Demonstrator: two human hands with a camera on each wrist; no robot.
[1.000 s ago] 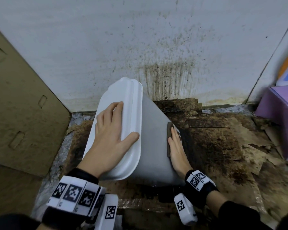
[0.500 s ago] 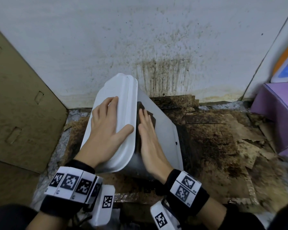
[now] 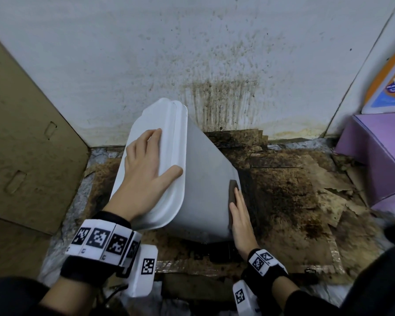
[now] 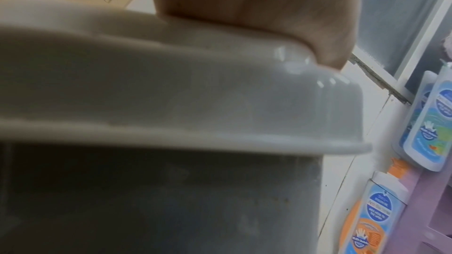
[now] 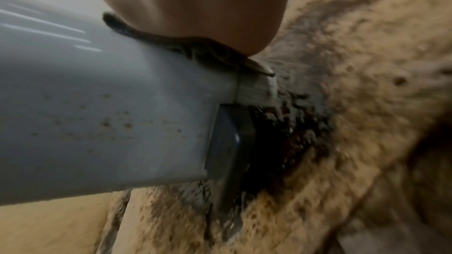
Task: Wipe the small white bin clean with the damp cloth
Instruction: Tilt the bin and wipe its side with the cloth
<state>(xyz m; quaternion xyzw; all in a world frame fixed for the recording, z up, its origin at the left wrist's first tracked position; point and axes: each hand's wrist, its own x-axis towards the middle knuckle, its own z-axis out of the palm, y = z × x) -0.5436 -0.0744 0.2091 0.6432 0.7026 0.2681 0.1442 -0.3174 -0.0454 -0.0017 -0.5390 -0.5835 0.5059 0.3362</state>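
Observation:
The small white bin (image 3: 205, 179) leans tilted on the dirty floor, its lid end raised toward the wall. My left hand (image 3: 146, 172) lies flat on the lid with straight fingers, the thumb over the lid's edge; the left wrist view shows the thumb of that hand (image 4: 232, 7) on the lid rim (image 4: 171, 94). My right hand (image 3: 238, 213) presses the dark damp cloth (image 3: 232, 192) flat against the bin's side near its base. In the right wrist view the cloth (image 5: 195, 51) sits squeezed between the palm (image 5: 195, 3) and the speckled bin wall (image 5: 97, 103).
A stained white wall (image 3: 214, 65) stands right behind the bin. Soiled brown cardboard (image 3: 294, 197) covers the floor to the right. A cardboard panel (image 3: 27, 144) closes the left side, a purple box (image 3: 374, 160) the right. Soap bottles (image 4: 425, 123) stand near it.
My right hand has slid the cloth from the bin's upper side by the lid down to its lower right edge. The left hand stays on the lid.

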